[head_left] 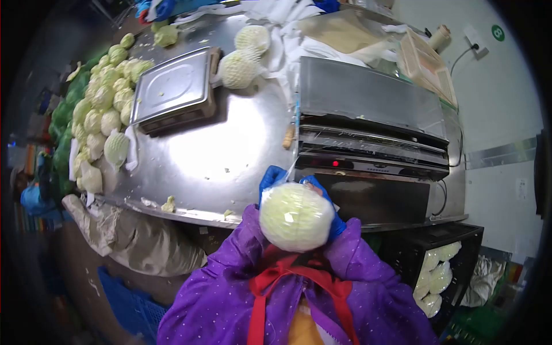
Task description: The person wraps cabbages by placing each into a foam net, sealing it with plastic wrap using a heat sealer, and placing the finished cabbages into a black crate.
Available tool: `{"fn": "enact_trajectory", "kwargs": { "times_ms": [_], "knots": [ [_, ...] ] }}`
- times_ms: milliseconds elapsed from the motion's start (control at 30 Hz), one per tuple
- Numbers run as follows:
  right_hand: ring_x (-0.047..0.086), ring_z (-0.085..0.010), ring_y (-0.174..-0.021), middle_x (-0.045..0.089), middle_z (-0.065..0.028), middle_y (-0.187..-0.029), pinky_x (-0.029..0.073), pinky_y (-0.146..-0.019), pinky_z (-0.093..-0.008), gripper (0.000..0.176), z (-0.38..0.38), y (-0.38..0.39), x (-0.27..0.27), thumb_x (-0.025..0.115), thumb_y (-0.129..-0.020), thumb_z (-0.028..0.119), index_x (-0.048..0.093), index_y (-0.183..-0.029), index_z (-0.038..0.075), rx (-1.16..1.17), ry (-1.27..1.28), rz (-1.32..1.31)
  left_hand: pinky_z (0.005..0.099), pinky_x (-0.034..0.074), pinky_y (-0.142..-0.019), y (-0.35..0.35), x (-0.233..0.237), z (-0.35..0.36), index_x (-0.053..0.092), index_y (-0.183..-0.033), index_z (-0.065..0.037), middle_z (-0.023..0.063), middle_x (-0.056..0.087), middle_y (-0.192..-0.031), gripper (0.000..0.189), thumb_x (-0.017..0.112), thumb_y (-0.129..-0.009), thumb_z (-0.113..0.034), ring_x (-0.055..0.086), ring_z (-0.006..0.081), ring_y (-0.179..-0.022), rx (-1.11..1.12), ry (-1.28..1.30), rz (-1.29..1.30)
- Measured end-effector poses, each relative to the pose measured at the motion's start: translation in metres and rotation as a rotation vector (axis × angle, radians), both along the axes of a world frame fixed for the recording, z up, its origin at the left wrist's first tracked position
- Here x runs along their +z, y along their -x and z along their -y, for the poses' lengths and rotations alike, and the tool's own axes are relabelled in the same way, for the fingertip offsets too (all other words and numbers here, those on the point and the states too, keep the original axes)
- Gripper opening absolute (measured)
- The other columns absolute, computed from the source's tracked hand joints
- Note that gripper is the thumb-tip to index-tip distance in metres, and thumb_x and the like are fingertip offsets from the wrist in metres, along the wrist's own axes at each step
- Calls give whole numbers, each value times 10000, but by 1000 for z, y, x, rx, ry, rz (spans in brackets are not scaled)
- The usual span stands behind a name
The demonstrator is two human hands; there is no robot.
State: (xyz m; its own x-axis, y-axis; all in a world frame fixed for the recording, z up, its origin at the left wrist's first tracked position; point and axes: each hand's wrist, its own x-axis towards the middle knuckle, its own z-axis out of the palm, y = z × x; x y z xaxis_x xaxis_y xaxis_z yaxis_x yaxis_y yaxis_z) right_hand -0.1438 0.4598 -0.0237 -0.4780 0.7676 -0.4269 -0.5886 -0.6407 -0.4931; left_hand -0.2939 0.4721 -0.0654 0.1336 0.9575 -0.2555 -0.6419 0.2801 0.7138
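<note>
A pale green cabbage (296, 218) in clear plastic film is held close to my chest, at the table's front edge. My left hand (271, 179), in a blue glove, grips its upper left side. My right hand (332, 206), also gloved in blue, is closed round its right side. A twisted strip of the film rises from the cabbage between my hands towards the wrapping machine (374, 144). The cabbage hides part of the fingers of both hands.
A metal scale (175, 86) stands left on the steel table (247, 132), beside a pile of cabbages (106, 95). Two net-covered cabbages (240, 69) lie behind it. A black crate (402, 247) with wrapped cabbages stands low at right. A sack (138, 241) hangs below the left edge.
</note>
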Motion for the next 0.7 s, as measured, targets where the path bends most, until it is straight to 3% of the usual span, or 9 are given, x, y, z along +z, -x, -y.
{"fn": "enact_trajectory", "kwargs": {
  "times_ms": [100,200,233,333,400,500,600,667,700],
  "knots": [
    [580,-155,-855,583,-35,-932,497,-757,-308,223,21,9,-8,491,-919,266,539,-1066,105,84,115,-464,352,501,-721,2,40,24,448,-875,-64,126,606,-830,107,543,-905,-101,594,212,-782,-26,-110,79],
    [568,-105,-840,565,-18,-965,477,-758,-236,274,26,42,40,492,-886,46,509,-1158,77,70,-185,77,379,421,-882,17,82,40,463,-954,-50,165,571,-1040,203,609,-871,-165,553,227,-973,-32,-544,-361],
    [568,-99,-863,559,-33,-1050,473,-772,-230,301,35,39,56,511,-880,48,503,-1180,73,101,-80,-76,407,365,-961,15,81,41,486,-1101,-42,183,527,-1121,331,638,-836,-171,502,275,-1083,122,-664,-758],
    [555,-89,-948,532,-62,-1243,455,-825,-225,366,65,12,80,549,-877,78,486,-1237,63,184,192,-328,427,341,-996,16,114,47,441,-1289,-46,186,506,-1215,542,652,-804,-163,466,322,-1162,-253,-711,-829],
    [531,-96,-1028,500,-63,-1291,438,-875,-241,386,76,-20,85,551,-893,130,475,-1265,59,224,299,-222,395,357,-999,21,105,33,434,-1321,-30,180,469,-1321,538,578,-867,-280,477,311,-1196,-765,-703,-358],
    [494,-106,-1148,451,-64,-1363,411,-949,-264,429,102,-59,100,553,-918,207,459,-1306,52,255,476,-68,379,374,-1004,-4,111,45,414,-1323,15,180,506,-1284,563,452,-929,-386,513,283,-1160,-1089,-93,253],
    [530,-142,-1063,578,-85,-1130,438,-899,-299,345,113,-126,50,606,-878,279,568,-1127,44,514,-90,884,380,385,-1005,-19,129,48,401,-1321,44,183,520,-1267,601,397,-954,-432,524,269,-1149,-1252,212,440],
    [567,-167,-997,579,-93,-1077,470,-875,-320,282,104,-125,134,545,-901,229,534,-1094,25,-330,-225,604,381,396,-996,-33,146,47,410,-1305,63,184,541,-1229,579,413,-954,-398,533,273,-1135,-1332,293,460],
    [510,-201,-1109,538,-119,-1179,401,-961,-344,415,100,-123,152,605,-855,233,490,-1187,11,-228,-499,677,386,394,-998,-44,150,46,406,-1309,54,183,535,-1237,584,404,-953,-408,528,275,-1141,-1375,313,463]
  ]
}}
